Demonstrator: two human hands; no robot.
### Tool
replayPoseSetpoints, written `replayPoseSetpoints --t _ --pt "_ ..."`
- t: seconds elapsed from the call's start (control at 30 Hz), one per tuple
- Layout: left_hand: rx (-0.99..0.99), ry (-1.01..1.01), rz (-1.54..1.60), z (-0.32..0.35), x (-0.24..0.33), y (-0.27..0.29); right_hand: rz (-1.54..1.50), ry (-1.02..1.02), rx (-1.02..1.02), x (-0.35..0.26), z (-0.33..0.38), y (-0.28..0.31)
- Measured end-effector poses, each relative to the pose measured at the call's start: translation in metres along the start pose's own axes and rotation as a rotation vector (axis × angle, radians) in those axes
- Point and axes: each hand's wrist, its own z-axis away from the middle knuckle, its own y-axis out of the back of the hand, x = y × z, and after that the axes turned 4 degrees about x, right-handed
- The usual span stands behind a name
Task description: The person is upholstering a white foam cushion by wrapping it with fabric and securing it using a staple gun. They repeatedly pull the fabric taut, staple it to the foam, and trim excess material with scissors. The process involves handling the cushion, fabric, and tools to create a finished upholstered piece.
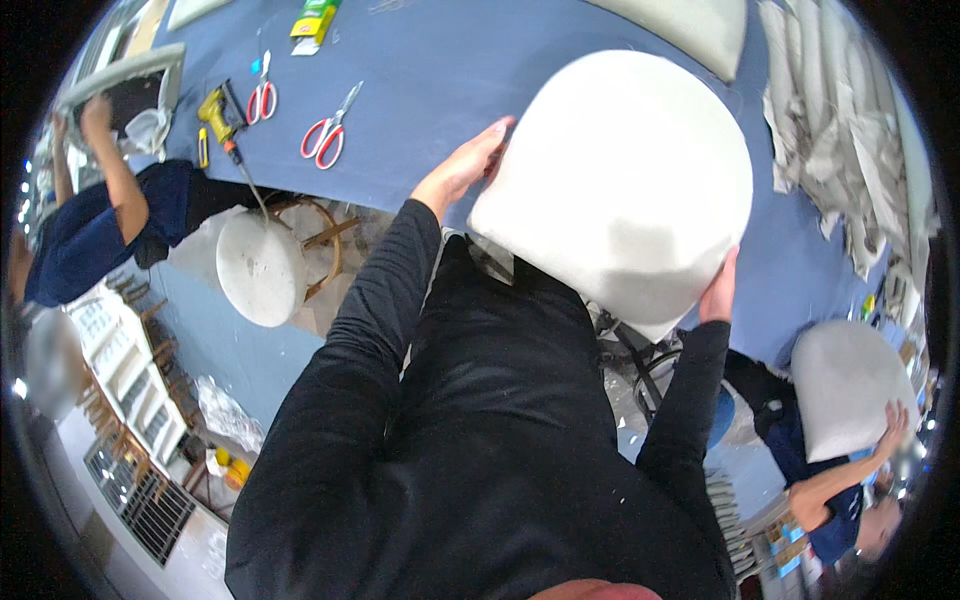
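Note:
A white upholstered chair seat cushion (620, 160), rounded at its far end, is held between my two hands over the near edge of the blue table (400, 60). My left hand (468, 165) grips its left side, the fingertips hidden at the edge. On its near right side my right hand (718, 288) is closed, its fingers mostly out of sight beneath the cushion. My own shadow falls on the cushion's near part. Left of it on the table lie two pairs of red-handled scissors (324, 140) and a yellow-green staple gun (222, 112) with a hose.
A round-seated stool (262, 268) stands at the table's left edge. Grey fabric pieces (830, 120) are heaped at the far right. One co-worker (110, 220) handles a frame at the left; another (830, 490) holds a similar cushion (855, 385) at the right. A green-yellow box (314, 24) lies far off.

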Motion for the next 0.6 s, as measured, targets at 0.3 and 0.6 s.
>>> replayPoseSetpoints --t 0.3,0.6 --pt "-0.017 -0.305 -0.342 0.082 0.085 0.052 -0.034 0.076 -0.363 -0.115 0.058 -0.027" --pt "0.166 -0.67 -0.148 0.269 0.189 0.076 -0.626 0.147 -0.458 -0.126 0.068 -0.086"
